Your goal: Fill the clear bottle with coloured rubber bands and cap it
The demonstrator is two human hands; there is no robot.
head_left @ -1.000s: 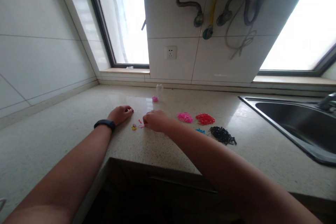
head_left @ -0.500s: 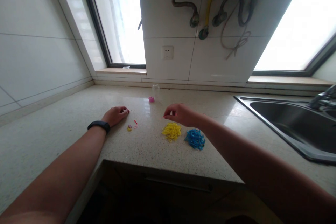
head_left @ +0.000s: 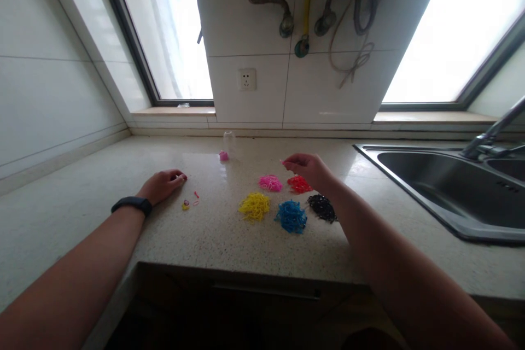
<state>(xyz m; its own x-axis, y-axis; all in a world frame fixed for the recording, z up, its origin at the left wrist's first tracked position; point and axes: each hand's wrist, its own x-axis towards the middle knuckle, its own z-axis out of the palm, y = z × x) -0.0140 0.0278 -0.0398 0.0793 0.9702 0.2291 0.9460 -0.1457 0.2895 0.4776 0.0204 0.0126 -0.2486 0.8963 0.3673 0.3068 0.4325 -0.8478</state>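
Observation:
Small piles of tiny elastic bands lie on the speckled countertop (head_left: 246,240): pink (head_left: 270,182), red (head_left: 298,184), yellow (head_left: 255,205), blue (head_left: 291,215) and black (head_left: 322,207). My right hand (head_left: 308,168) hovers just above the red pile, fingers pinched on a small pink-red band. My left hand (head_left: 162,184), with a black wristband (head_left: 132,205), rests on the counter with curled fingers, its fingertips pressed together on something tiny. A few loose bands (head_left: 189,203), yellow and pink, lie just right of it.
A small pink thing and a clear little jar (head_left: 227,149) stand near the back wall. A steel sink (head_left: 443,188) with a tap (head_left: 490,136) fills the right. Windows, a wall socket (head_left: 246,79) and hoses are behind. The counter's front edge has a dark drawer below.
My right hand left the loose bands by my left hand and swung right, now above the red pile. The camera view turned right, bringing all the piles into sight. My left hand stayed put.

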